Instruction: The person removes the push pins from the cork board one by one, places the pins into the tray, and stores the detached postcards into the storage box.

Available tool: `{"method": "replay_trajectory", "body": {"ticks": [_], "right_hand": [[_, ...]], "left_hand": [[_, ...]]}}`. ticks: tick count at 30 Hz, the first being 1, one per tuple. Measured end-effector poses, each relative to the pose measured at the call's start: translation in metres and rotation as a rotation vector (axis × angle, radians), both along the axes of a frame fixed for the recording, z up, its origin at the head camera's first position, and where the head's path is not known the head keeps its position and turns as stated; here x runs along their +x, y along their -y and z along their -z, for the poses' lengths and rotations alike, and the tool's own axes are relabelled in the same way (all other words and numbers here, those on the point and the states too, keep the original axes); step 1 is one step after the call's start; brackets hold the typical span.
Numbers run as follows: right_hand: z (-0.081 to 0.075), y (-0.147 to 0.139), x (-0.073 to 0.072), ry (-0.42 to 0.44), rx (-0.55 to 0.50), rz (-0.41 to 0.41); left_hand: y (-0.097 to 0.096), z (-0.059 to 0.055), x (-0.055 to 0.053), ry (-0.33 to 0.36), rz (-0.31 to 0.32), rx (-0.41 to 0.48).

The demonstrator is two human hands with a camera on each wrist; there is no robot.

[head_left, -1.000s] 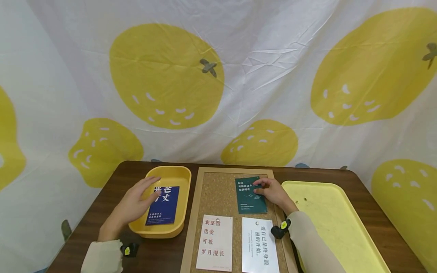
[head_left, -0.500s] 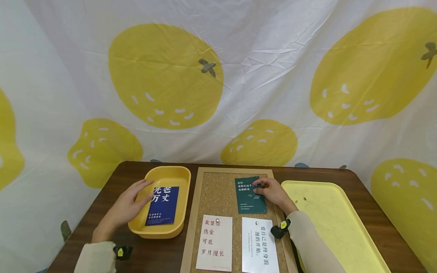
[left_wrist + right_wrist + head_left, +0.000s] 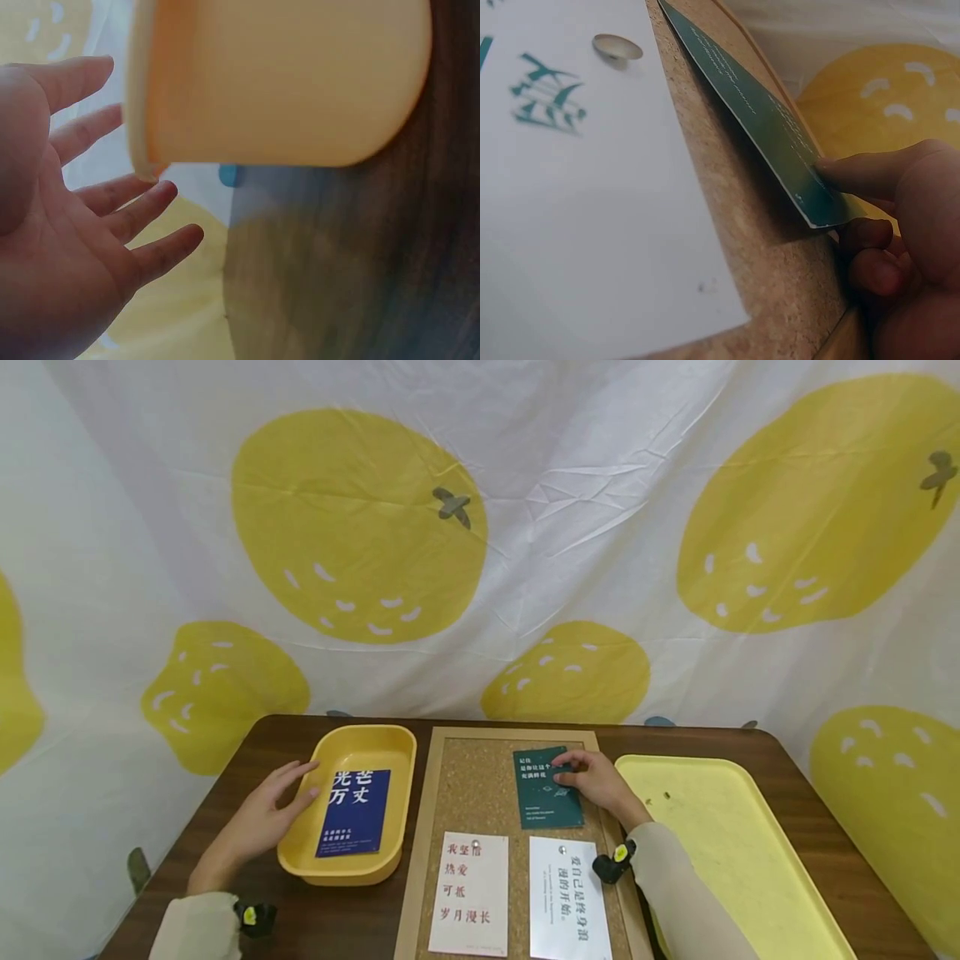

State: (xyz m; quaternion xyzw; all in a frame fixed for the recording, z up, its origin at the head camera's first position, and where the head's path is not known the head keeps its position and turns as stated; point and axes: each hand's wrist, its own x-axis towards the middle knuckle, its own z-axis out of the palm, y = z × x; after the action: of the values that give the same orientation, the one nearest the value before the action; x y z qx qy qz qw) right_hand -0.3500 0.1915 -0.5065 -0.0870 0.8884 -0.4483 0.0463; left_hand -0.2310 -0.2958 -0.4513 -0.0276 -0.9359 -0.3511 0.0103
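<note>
Green card (image 3: 542, 802) near pinned cards (image 3: 566, 902), yellow tray (image 3: 738, 843)

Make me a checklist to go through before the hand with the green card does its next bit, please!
1. Green card gripped: ok, the right hand pinches it at one corner.
2. Green card flat on the corkboard: not ok, the pinched edge is lifted.
3. Green card pinned: cannot tell, no pin shows, but fingers cover part.
4. Card with red writing pinned: ok, pin near its top.
5. White card pinned: ok, round pin in it.
6. Left hand free: ok, holding nothing.
</note>
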Motion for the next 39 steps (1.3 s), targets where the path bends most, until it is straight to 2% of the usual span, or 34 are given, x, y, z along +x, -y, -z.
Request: {"method": "replay_trajectory", "body": {"ticks": [3,12,19,23,28,31,36,39], "right_hand": [[0.000,0.000,0.000,-0.008,0.005,-0.004],[0.000,-0.001,0.000,-0.004,-0.002,0.001],[0.000,0.000,0.000,0.007,-0.007,0.010],[0.000,-0.001,0.000,0.003,-0.008,0.006],[0.001,0.000,-0.001,0.000,-0.020,-0.002],[0.001,0.000,-0.001,-0.004,-0.016,-0.007],[0.000,-0.001,0.000,-0.009,-0.005,-0.008],[0.001,-0.001,0.000,-0.014,-0.003,-0.010]], "left_hand": [[0.003,0.003,-0.001,0.017,0.010,0.041],[0.014,0.014,-0.005,0.153,0.023,0.129],[0.020,0.021,-0.004,0.221,0.058,0.202],[0.021,0.024,-0.003,0.262,0.073,0.217],[0.021,0.027,-0.002,0.321,0.063,0.197],[0.022,0.028,-0.002,0.330,0.077,0.193],[0.025,0.031,-0.002,0.290,0.128,0.211],[0.025,0.031,-0.002,0.293,0.133,0.216]]}}
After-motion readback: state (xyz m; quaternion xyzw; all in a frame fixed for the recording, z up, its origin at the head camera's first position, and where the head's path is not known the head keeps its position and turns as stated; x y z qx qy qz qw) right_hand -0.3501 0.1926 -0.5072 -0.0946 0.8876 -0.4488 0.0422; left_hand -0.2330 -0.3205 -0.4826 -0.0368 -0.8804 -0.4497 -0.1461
